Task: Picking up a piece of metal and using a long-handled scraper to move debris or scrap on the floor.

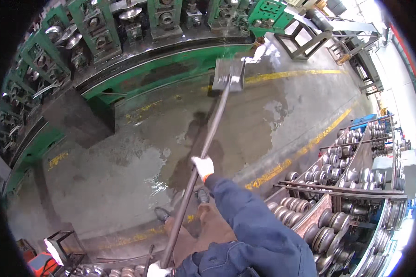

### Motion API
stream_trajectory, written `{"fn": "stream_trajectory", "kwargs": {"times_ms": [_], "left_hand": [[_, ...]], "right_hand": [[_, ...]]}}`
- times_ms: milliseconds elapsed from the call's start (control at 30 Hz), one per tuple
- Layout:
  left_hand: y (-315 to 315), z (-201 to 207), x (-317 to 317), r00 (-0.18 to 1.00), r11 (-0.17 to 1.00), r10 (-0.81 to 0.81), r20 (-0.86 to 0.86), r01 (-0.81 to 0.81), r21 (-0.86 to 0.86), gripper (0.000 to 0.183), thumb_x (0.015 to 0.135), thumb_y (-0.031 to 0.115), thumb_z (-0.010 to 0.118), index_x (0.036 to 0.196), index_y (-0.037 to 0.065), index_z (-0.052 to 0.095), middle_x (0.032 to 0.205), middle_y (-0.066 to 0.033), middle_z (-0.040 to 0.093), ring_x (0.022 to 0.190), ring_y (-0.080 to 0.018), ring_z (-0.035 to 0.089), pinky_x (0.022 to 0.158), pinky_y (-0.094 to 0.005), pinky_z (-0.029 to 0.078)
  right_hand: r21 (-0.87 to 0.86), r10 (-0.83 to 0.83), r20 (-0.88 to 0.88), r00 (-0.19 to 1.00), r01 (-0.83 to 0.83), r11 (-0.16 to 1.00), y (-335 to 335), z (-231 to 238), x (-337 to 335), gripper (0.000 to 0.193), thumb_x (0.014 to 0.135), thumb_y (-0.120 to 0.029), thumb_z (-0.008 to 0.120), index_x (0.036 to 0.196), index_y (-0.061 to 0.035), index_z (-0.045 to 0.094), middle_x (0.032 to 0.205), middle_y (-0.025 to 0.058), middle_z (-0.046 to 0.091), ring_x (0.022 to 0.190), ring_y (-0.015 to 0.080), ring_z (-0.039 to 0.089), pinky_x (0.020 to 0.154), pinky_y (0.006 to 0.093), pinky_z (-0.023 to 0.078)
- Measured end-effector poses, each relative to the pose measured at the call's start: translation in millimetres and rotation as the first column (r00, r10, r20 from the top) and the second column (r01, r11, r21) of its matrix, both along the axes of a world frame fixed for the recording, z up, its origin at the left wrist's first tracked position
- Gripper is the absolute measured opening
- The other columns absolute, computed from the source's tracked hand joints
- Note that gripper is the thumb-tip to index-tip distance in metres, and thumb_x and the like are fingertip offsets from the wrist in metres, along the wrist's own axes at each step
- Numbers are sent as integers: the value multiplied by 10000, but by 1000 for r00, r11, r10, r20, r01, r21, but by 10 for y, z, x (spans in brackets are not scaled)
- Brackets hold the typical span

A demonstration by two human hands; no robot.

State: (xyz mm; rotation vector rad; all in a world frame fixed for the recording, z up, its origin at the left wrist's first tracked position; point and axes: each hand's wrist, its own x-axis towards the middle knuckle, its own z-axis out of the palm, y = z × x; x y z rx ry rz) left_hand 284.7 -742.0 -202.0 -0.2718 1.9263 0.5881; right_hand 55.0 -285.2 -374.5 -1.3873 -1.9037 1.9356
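Floor (120, 189) lies wet under the shovel (215, 124) — the rack (316, 211) holds metal rollers (322, 239).

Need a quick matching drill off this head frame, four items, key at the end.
1. Shovel blade
2. Right hand
3. Left hand
4. Grooved metal rollers

A. On the rack at the picture's right
B. Around the shovel shaft, partway along
C. At the shaft's far end, near the green machine
D. At the shaft's near end, by the picture's lower edge

Pairs: 1-C, 2-B, 3-D, 4-A
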Motion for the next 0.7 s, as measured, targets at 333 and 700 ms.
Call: {"fn": "stream_trajectory", "kwargs": {"times_ms": [333,700], "left_hand": [[-1025,2499,198,900,544,-217,378,433,-719,508,666,452,787,1039,112,727,936,-205,718,963,-372,693,837,-452,535],[27,609,215,920,757,-390,46,349,-552,292,699,232,720,959,98,719,741,-211,689,741,-415,693,715,-500,560]], "right_hand": [[-884,65,444,894,425,196,-2842,-445,2257,179,868,-161,708,916,-11,625,786,110,603,716,269,621,706,468,563],[-126,622,8,783,-616,778,-1147,-2154,2050,211,885,-224,648,920,-18,671,763,115,660,734,268,667,677,414,545]]}}
